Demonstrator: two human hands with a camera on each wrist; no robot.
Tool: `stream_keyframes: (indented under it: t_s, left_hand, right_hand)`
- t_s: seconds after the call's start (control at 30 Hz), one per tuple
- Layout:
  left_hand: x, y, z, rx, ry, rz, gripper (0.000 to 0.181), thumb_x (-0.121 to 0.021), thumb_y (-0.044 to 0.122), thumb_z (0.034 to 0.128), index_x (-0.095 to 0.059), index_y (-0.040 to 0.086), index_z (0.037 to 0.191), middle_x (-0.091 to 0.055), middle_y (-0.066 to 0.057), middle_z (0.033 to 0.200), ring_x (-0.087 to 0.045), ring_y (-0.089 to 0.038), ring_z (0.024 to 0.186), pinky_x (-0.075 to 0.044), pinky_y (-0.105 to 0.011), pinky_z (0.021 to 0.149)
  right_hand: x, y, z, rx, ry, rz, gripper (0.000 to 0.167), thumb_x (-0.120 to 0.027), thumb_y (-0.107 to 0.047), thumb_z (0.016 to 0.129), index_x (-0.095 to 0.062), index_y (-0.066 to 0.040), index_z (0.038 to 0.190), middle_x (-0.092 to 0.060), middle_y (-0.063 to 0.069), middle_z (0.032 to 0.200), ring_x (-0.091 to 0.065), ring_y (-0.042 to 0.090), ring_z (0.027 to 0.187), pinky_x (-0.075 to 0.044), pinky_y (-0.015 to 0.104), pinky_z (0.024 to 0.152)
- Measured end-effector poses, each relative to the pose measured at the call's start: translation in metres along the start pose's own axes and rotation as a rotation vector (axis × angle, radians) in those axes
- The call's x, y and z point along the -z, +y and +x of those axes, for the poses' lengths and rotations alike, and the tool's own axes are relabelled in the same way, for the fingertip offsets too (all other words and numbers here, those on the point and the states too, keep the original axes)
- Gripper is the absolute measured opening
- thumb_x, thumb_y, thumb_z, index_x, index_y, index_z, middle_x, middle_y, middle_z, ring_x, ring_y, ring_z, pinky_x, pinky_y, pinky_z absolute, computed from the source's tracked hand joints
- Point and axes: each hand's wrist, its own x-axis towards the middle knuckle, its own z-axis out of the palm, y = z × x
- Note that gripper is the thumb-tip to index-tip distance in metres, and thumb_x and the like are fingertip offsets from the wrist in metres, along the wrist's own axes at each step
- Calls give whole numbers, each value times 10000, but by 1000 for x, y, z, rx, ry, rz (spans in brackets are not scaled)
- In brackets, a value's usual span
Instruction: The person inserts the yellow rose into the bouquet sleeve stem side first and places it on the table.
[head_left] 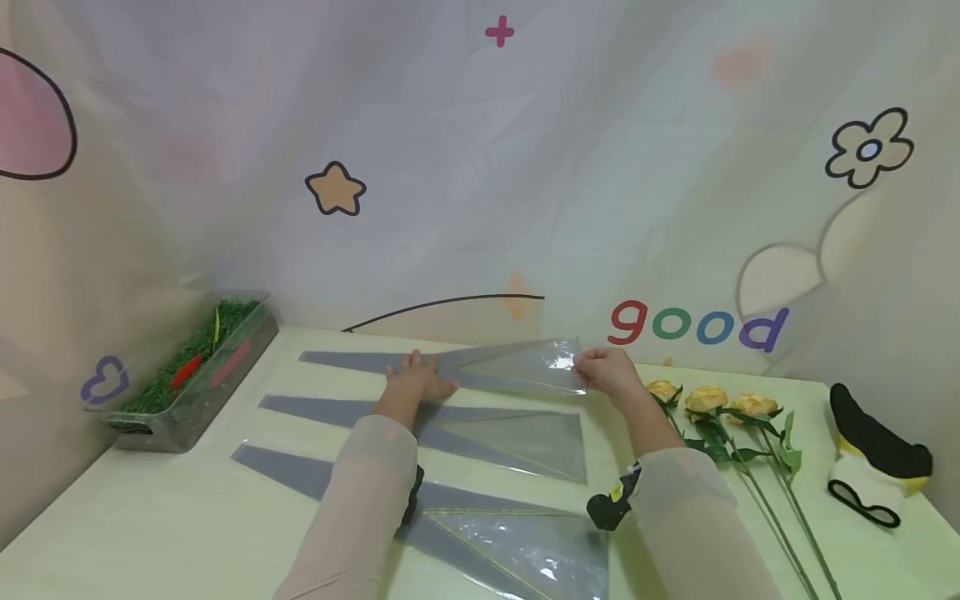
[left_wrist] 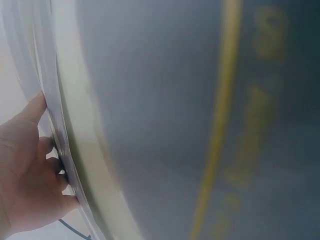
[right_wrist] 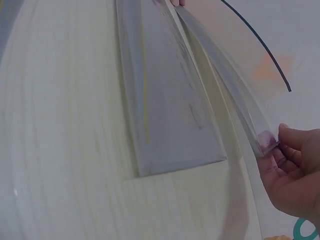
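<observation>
Three long tapered clear-and-grey plastic sleeves lie in rows, wide ends to the right. On the rear sleeve, my left hand rests with fingers spread near its middle. My right hand pinches that sleeve's wide right end between thumb and fingers, and the end is lifted off the table in the right wrist view, where the hand shows at the right. The middle sleeve and the front sleeve lie flat, the front one partly behind my left forearm. In the left wrist view the left hand touches the sleeve's surface.
A clear bin with green artificial grass and a red item stands at the left. Yellow roses with long stems lie on the right side of the table. A black, white and yellow item lies at the far right.
</observation>
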Motion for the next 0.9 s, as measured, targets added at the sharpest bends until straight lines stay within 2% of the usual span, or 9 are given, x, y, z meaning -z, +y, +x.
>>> stream_keyframes:
  t_s: [0.2, 0.37, 0.5, 0.6, 0.7, 0.77, 0.9]
  left_hand:
    - [-2, -1, 3, -12, 35, 3, 757, -425, 492, 944, -155, 23, 1474, -69, -213, 1512, -20, -349, 1376, -37, -546, 1064]
    - [-2, -6, 7, -40, 40, -9, 781, -439, 497, 936, -160, -9, 1461, -98, -237, 1500, -51, -371, 1368, -63, -563, 1056]
    - [1, -11, 9, -70, 70, -6, 814, -462, 505, 923, -151, -27, 1455, -113, -254, 1491, -63, -385, 1362, -76, -575, 1050]
    - [4, -11, 12, -90, 107, 49, 829, -459, 528, 915, -138, -1, 1467, -96, -243, 1499, -40, -377, 1367, -64, -583, 1047]
    - [8, -3, 13, -131, 145, 93, 814, -449, 526, 919, -147, 8, 1470, -95, -225, 1505, -34, -355, 1374, -66, -577, 1050]
    - [9, 6, 15, -180, 167, 106, 780, -437, 506, 933, -166, 3, 1465, -100, -215, 1508, -34, -342, 1377, -75, -554, 1060]
    - [10, 27, 13, -302, 181, 48, 713, -459, 421, 955, -206, -26, 1449, -120, -214, 1504, -44, -335, 1378, -77, -496, 1081]
  right_hand:
    - [0, -1, -3, 4, -60, 48, 241, -472, -60, 967, -497, 143, 1095, -564, 105, 867, -572, 122, 721, -509, 243, 732]
    - [-1, 1, -6, -20, -98, 59, 264, -420, -95, 993, -452, 126, 1135, -530, 131, 947, -565, 164, 815, -484, 315, 835]
    - [-2, 2, -6, -19, -121, 67, 231, -409, -127, 1001, -454, 85, 1081, -520, 128, 963, -570, 182, 858, -470, 341, 863]
    - [-2, 3, -6, -24, -111, 77, 210, -411, -151, 1004, -462, 48, 1052, -509, 121, 968, -558, 187, 870, -473, 323, 855]
    - [-1, 3, -7, -27, -104, 76, 206, -405, -163, 1006, -459, 31, 1045, -499, 121, 987, -547, 197, 892, -463, 329, 875]
    - [-1, 3, -7, -24, -99, 76, 200, -402, -159, 1006, -456, 30, 1047, -499, 128, 1000, -546, 207, 907, -453, 344, 891]
    - [-5, 5, -7, -11, -97, 67, 205, -413, -155, 1003, -460, 33, 1069, -519, 144, 1026, -550, 215, 906, -451, 359, 894]
